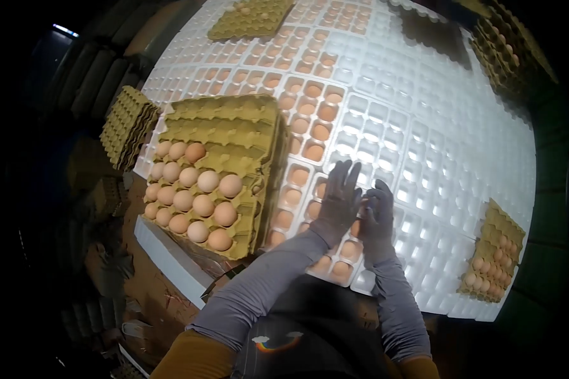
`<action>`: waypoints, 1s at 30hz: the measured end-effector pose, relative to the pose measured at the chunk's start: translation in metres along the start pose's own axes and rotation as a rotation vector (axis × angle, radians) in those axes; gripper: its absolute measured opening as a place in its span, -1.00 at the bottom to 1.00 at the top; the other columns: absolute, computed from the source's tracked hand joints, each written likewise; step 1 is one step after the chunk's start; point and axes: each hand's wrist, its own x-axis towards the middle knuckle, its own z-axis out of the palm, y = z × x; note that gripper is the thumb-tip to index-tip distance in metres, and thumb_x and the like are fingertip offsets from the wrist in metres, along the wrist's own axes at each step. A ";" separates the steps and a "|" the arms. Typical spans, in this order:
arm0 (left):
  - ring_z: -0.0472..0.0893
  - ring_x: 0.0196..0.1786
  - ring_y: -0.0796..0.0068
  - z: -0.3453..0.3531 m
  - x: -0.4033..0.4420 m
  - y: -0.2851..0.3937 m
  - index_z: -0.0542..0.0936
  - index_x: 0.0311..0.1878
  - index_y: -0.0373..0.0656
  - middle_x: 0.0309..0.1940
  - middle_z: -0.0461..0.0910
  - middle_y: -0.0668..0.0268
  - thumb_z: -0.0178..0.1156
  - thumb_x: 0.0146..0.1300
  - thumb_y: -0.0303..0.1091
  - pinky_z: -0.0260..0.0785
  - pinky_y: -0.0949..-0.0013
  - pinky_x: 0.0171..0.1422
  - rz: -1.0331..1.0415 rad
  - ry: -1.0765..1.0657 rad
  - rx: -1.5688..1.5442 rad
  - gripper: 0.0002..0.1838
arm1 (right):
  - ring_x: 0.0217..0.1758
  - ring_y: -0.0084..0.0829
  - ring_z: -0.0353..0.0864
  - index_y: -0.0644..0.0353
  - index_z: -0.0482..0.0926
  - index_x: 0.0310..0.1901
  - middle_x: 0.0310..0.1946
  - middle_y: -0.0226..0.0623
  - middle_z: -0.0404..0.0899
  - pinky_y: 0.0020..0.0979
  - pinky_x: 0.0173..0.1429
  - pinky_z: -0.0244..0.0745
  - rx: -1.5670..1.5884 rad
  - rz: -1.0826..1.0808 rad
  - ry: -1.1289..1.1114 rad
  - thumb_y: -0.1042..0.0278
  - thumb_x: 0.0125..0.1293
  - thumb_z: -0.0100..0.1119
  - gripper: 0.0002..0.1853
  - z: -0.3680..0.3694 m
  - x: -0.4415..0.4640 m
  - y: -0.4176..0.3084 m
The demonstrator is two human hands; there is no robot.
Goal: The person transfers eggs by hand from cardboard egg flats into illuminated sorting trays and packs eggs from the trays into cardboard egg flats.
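My left hand point(339, 205), in a grey glove, is over the white foam egg trays point(417, 129) with its fingers stretched forward. Close beside it my right hand point(377, 218), also gloved, has its fingers curled in; whatever may be inside them is hidden. Beneath and around both hands, brown eggs point(341, 270) sit in cells of the white trays. To the left stands a stack of yellowish pulp egg trays point(218, 110). Its top tray carries several rows of eggs point(203, 205) at the near end, while the far rows hold none.
More pulp trays point(128, 126) are stacked at the left edge. One pulp tray with eggs point(490, 262) lies at the right, another pulp tray point(250, 18) at the far side. A pulp tray stack point(509, 54) stands far right. A white box edge point(167, 252) lies below left.
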 end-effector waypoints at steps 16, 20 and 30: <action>0.54 0.33 0.19 -0.426 0.029 -0.165 0.66 0.20 -0.12 0.14 0.68 0.24 0.33 0.34 -0.30 0.43 0.19 0.36 -0.059 -0.101 0.262 -0.63 | 0.02 -0.15 0.59 0.05 0.61 0.02 -0.16 -0.23 0.64 -0.15 0.17 0.44 -0.614 -0.723 -0.588 0.12 0.33 0.27 -0.69 0.230 0.101 -0.261; 0.37 0.48 0.14 -0.427 0.055 -0.206 0.61 0.28 0.02 0.26 0.61 0.31 0.35 0.30 -0.20 0.27 0.08 0.52 0.086 -0.402 0.288 -0.52 | 0.00 -0.16 0.63 0.11 0.63 0.02 -0.14 -0.20 0.67 -0.16 0.15 0.49 -0.559 -0.597 -0.574 0.18 0.35 0.26 -0.71 0.238 0.104 -0.269; 0.59 0.21 0.31 -0.433 0.048 -0.221 0.56 0.27 -0.12 0.10 0.62 0.24 0.17 0.49 -0.21 0.46 0.22 0.33 -0.358 -0.182 -0.643 -0.63 | 0.02 -0.06 0.54 0.12 0.56 0.09 -0.17 -0.15 0.57 -0.11 0.20 0.44 -0.704 -0.605 -0.616 0.12 0.23 0.40 -0.54 0.252 0.100 -0.269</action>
